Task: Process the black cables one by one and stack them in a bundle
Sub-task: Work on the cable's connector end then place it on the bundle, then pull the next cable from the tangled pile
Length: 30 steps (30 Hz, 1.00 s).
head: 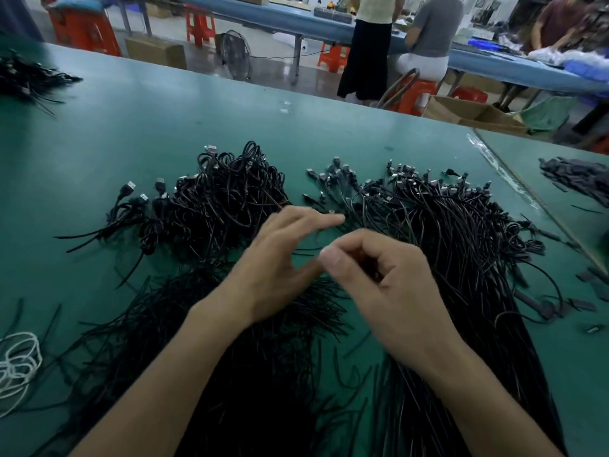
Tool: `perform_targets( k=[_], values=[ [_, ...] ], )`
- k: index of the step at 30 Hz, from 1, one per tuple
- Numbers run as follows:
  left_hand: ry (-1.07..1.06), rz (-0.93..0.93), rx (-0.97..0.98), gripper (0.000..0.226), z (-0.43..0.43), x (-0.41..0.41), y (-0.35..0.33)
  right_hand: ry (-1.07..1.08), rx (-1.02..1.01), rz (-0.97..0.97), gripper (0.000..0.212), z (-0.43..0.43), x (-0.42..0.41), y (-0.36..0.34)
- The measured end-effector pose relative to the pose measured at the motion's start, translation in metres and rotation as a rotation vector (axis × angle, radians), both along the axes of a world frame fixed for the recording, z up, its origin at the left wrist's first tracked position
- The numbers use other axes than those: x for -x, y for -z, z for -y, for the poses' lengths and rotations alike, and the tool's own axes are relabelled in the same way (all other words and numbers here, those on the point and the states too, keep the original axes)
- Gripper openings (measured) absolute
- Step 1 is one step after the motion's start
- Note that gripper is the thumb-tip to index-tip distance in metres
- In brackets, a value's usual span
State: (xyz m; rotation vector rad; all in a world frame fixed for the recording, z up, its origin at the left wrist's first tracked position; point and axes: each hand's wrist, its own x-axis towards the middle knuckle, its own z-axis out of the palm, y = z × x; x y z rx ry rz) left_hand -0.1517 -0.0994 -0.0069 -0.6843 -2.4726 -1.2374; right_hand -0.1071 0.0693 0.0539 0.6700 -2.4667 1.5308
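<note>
Over a green table (138,127), both hands work between two heaps of black cables. The coiled heap (224,199), far left, is probably finished work. The loose heap (454,232), right, is likely the supply.

The left hand (283,258) is relaxed and grips nothing visible. The right hand (392,288) is curled, but blur hides whether it holds a cable.

There is bare table far and to the left, and the table's edge runs close on the right.

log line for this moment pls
left hand: open, index extended | right hand: fingers curled, contents unclear | coiled cable pile: beyond left hand | loose cable pile: right, plugs at far end
</note>
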Motion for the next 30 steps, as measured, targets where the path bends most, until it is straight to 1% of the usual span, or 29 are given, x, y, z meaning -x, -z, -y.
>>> perform_targets(
  k=[2,3,5,7,9,11,12,13,14,15,17,18,19,20,21,22,23,24,26,28,30],
  values=[
    [-0.035,0.009,-0.074,0.027,-0.008,0.001,0.007,-0.066,0.035,-0.016,0.013,0.0,-0.011,-0.005],
    [-0.084,0.023,-0.135,0.023,-0.01,0.001,0.009,-0.069,0.067,-0.042,0.016,-0.002,-0.014,-0.007],
    [-0.209,0.046,-0.243,0.028,-0.008,0.002,0.012,-0.019,0.137,-0.113,0.023,-0.011,-0.016,-0.01],
    [-0.319,0.009,-0.343,0.026,-0.004,0.003,0.011,0.106,0.191,-0.17,0.027,-0.026,-0.011,-0.008],
    [-0.396,-0.106,-0.423,0.028,0.001,0.002,0.004,0.27,0.223,-0.19,0.03,-0.041,-0.004,-0.002],
    [-0.418,-0.209,-0.48,0.032,0.004,-0.003,-0.009,0.425,0.214,-0.178,0.029,-0.056,0.004,0.006],
    [-0.421,-0.238,-0.476,0.035,0.005,-0.007,-0.016,0.49,0.17,-0.153,0.029,-0.064,0.008,0.01],
    [-0.423,-0.25,-0.442,0.037,0.007,-0.01,-0.022,0.534,0.083,-0.113,0.03,-0.071,0.011,0.014],
    [-0.42,-0.242,-0.381,0.038,0.009,-0.012,-0.026,0.552,-0.062,-0.057,0.03,-0.078,0.015,0.017],
    [-0.405,-0.204,-0.3,0.038,0.011,-0.015,-0.029,0.536,-0.255,0.025,0.028,-0.084,0.019,0.021],
    [-0.337,-0.08,-0.086,0.039,0.015,-0.02,-0.032,0.418,-0.616,0.188,0.018,-0.088,0.019,0.022],
    [-0.297,-0.019,0.026,0.042,0.016,-0.023,-0.033,0.323,-0.716,0.239,0.017,-0.086,0.017,0.022],
    [-0.264,0.03,0.129,0.045,0.014,-0.027,-0.034,0.21,-0.739,0.259,0.027,-0.082,0.015,0.022],
    [-0.244,0.064,0.225,0.046,0.011,-0.03,-0.036,0.097,-0.673,0.266,0.039,-0.076,0.013,0.022],
    [-0.229,0.083,0.305,0.046,0.006,-0.032,-0.038,0.006,-0.569,0.258,0.047,-0.069,0.01,0.022],
    [-0.214,0.096,0.361,0.046,0.002,-0.033,-0.039,-0.061,-0.466,0.236,0.05,-0.062,0.007,0.021],
    [-0.192,0.111,0.387,0.046,-0.002,-0.034,-0.039,-0.097,-0.385,0.204,0.047,-0.056,0.005,0.021],
    [-0.164,0.129,0.383,0.045,-0.006,-0.035,-0.038,-0.103,-0.323,0.171,0.038,-0.05,0.004,0.021],
    [-0.124,0.175,0.333,0.049,-0.008,-0.036,-0.036,-0.05,-0.235,0.103,0.016,-0.043,0.006,0.021],
    [-0.116,0.284,0.276,0.061,-0.007,-0.036,-0.037,0.041,-0.134,0.038,0.014,-0.041,0.01,0.021],
    [-0.058,0.46,0.196,0.07,-0.005,-0.036,-0.041,0.137,-0.006,0.022,0.018,-0.043,0.014,0.021]
  ],
)
